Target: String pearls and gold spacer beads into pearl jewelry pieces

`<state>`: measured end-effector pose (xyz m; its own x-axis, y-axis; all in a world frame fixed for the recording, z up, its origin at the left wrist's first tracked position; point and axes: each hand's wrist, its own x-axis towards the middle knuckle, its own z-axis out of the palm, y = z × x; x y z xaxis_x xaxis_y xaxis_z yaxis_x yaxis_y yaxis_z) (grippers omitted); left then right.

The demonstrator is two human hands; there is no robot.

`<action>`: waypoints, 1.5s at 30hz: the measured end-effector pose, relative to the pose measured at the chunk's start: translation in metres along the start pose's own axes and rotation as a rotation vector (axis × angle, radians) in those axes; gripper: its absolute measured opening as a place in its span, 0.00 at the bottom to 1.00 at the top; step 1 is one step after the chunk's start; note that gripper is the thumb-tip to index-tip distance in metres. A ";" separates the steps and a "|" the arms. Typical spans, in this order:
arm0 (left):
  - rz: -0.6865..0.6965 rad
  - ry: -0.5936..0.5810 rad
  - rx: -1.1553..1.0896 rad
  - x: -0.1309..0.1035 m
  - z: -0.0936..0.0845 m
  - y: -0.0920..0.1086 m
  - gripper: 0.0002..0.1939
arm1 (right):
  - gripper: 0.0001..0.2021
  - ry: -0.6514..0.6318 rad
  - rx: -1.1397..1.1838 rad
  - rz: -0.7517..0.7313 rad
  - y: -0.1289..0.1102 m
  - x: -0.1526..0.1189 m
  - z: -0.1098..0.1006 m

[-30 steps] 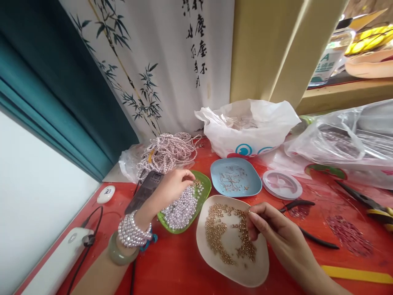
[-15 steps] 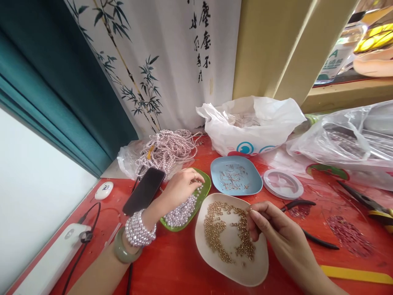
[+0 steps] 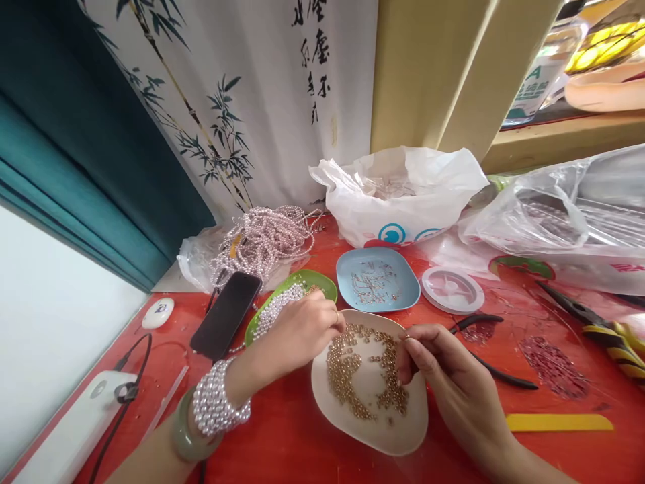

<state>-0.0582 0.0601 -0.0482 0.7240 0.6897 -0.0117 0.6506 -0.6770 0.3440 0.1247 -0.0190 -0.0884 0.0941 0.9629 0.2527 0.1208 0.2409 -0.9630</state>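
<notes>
My left hand (image 3: 311, 331) is over the left rim of a cream plate (image 3: 322, 410), fingertips pinched together; anything between them is too small to make out. Gold beads (image 3: 347, 376) lie scattered in that plate. At its right edge, my right hand (image 3: 438, 363) pinches a tiny gold-coloured piece (image 3: 406, 336) between thumb and forefinger. A green tray (image 3: 326, 285) with pearly lilac beads (image 3: 279, 306) is partly hidden behind my left hand. Several pearl-bead strands (image 3: 220, 398) and a pale green bangle (image 3: 187, 430) circle my left wrist.
Behind stand a blue tray (image 3: 410, 296) of small metal pieces, a round lidded case (image 3: 453, 290) and a white plastic bag (image 3: 403, 202). Black-handled pliers (image 3: 504, 373) lie right, a phone (image 3: 226, 314) and power strip (image 3: 75, 430) left. Bead strings (image 3: 267, 235) are heaped at the back.
My left hand has moved right and toward me, from the beads in the green tray to the cream plate's edge. My right hand keeps its pinch beside the plate. The view has shifted slightly.
</notes>
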 end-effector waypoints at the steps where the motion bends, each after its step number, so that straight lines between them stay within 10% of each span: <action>1: 0.001 -0.001 0.004 0.000 0.000 0.000 0.10 | 0.08 0.010 -0.014 -0.014 0.000 0.000 0.000; 14: -0.021 0.143 -0.204 0.010 -0.006 -0.013 0.09 | 0.07 0.068 0.031 0.042 -0.004 0.008 -0.009; 31: 0.076 0.035 -0.104 0.067 0.001 -0.007 0.12 | 0.07 0.135 0.111 0.215 -0.002 0.008 -0.011; 45: 0.108 -0.062 -0.131 0.059 0.002 0.003 0.11 | 0.07 0.117 0.194 0.281 0.004 0.007 -0.011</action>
<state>-0.0133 0.0984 -0.0501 0.8037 0.5945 -0.0244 0.5355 -0.7047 0.4654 0.1368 -0.0124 -0.0893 0.2111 0.9771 -0.0265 -0.1149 -0.0021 -0.9934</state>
